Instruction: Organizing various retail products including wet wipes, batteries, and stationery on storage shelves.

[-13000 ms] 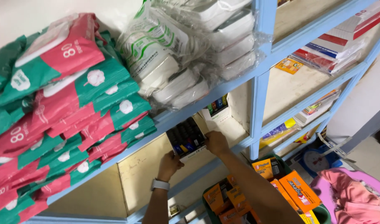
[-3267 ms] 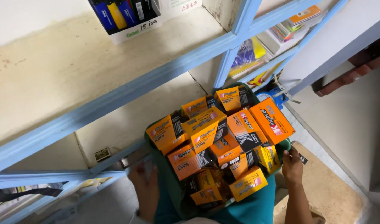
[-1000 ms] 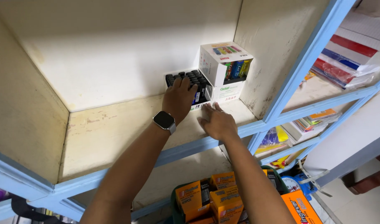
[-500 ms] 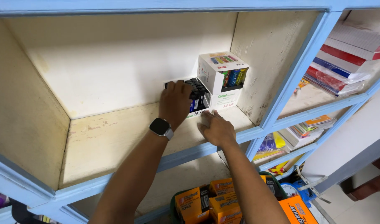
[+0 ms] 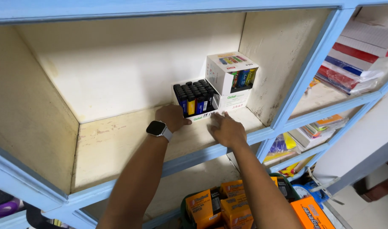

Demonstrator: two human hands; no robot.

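1. Reaching up into a pale shelf compartment, a person's left hand (image 5: 172,118) rests at the front left corner of an open tray of lighters (image 5: 195,101), its fingers (image 5: 183,121) curled loosely with the tips against the tray's low white front edge; they touch it rather than grip it.
2. At the tray's front right corner, the right hand (image 5: 226,129) lies palm down on the shelf board (image 5: 117,144), fingers (image 5: 214,120) stretched flat and a little spread, tips touching the tray's front; nothing is clasped in it.
3. One tray stands toward the back right of the compartment, packed with upright lighters in rows, black tops up; four coloured bodies show at the front, blue and yellow among them. The full count is too dense to make out.
4. One white display box (image 5: 232,80) sits just right of the tray, touching it and taller than it, near the side wall; its window shows about three coloured lighters.
5. One smartwatch (image 5: 156,128) with a pale strap sits on the left wrist.
6. Below the shelf, at least four orange boxes (image 5: 221,203) are in view in a green container.
7. Stacked red, white and blue packs (image 5: 363,51) fill the neighbouring compartment to the right.
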